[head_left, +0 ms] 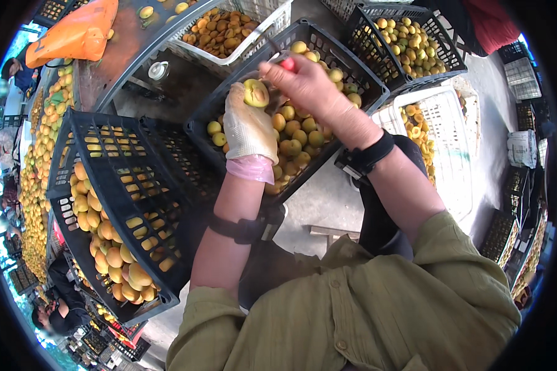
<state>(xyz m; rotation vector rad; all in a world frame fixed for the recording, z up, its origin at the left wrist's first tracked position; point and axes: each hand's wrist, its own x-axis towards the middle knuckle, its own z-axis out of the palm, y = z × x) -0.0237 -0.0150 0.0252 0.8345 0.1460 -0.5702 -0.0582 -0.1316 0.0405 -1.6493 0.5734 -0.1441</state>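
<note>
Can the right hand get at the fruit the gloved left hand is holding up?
Probably yes. The right hand, gripping a red-handled tool, sits right beside the fruit in the left hand above the black crate, with nothing between them.

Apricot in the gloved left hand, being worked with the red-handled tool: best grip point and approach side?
Grip the apricot low, around its sides and underside, coming from below, as the gloved left hand does. It is round, so a cupping hold probably stops it rolling, and its top faces up, which should stay clear for the red-handled tool that the right hand brings in from the right.
</note>
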